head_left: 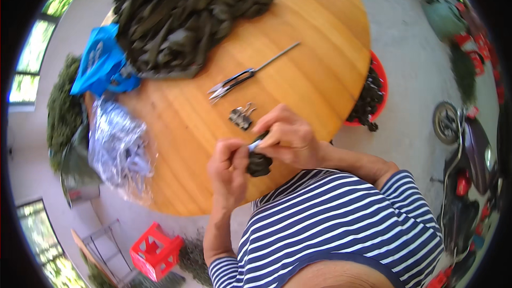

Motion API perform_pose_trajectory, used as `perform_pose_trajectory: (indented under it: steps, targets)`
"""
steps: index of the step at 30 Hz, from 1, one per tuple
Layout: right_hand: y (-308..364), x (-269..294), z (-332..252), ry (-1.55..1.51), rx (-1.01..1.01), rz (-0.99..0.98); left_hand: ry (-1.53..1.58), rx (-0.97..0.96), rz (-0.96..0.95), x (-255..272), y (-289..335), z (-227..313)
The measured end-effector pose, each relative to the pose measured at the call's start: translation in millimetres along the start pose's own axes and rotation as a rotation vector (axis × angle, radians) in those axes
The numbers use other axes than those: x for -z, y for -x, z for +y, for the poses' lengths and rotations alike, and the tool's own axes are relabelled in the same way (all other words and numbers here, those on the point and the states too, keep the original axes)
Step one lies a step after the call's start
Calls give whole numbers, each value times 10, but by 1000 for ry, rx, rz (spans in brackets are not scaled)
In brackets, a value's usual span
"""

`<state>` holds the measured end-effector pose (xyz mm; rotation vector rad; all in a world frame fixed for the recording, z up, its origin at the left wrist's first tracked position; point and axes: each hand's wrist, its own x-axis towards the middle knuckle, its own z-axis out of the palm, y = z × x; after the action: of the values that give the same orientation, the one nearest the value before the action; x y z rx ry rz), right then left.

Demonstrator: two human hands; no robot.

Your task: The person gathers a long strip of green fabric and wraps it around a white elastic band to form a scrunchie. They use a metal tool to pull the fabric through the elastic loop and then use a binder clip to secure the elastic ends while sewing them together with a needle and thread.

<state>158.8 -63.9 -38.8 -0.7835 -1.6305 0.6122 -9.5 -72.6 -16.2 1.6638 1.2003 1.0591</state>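
Observation:
My left hand (229, 168) and my right hand (288, 137) meet over the near edge of the wooden table (320, 58), fingers pinched. Between them is a small bunched piece of dark fabric (260, 165), its gathered part hanging below the fingertips. A short whitish strip (254, 145) shows at the pinch; whether it is part of the fabric I cannot tell. Just beyond the hands lie black binder clips (241, 117). Farther off, a pair of thread snips (232, 83) rests on the tabletop, with a thin metal rod (277, 56) touching or close to its handle end.
A large heap of dark fabric (186, 16) covers the far left of the table. A blue plastic bag (101, 61) and a clear bag of whitish strips (120, 146) sit along the left edge. Beside the table stand a red basin (381, 85) of dark pieces and a red stool (154, 250).

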Motion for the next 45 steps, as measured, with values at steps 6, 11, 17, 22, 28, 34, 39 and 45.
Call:
perform_pose_trajectory:
  steps: [6, 11, 17, 22, 28, 34, 39, 45]
  targets:
    - [38, 100, -96, -90, -136, -79, 168, 121, 195, 3, -5, -64]
    - [94, 218, -119, -141, -195, -113, 37, 122, 317, 1, -22, -138]
    - [175, 366, -86, -199, -329, -54, -89, 90, 51, -144, -60, 134]
    - [151, 1101, -279, -1, -450, 285, -1, -155, -391, -411, -121, 379]
    - [851, 2301, 377, 491, -603, 735, 146, 79, -421, -422, -151, 347]
    - [1991, 2701, 1895, 929, -859, 597, 101, 147, -465, -405, -96, 261]
    - [2190, 3243, 2644, 1028, -874, 699, 94, 206, -449, -317, -38, 257]
    - [1221, 3987, 2482, 621, -644, 1001, 273, 282, -281, -93, 82, 96]
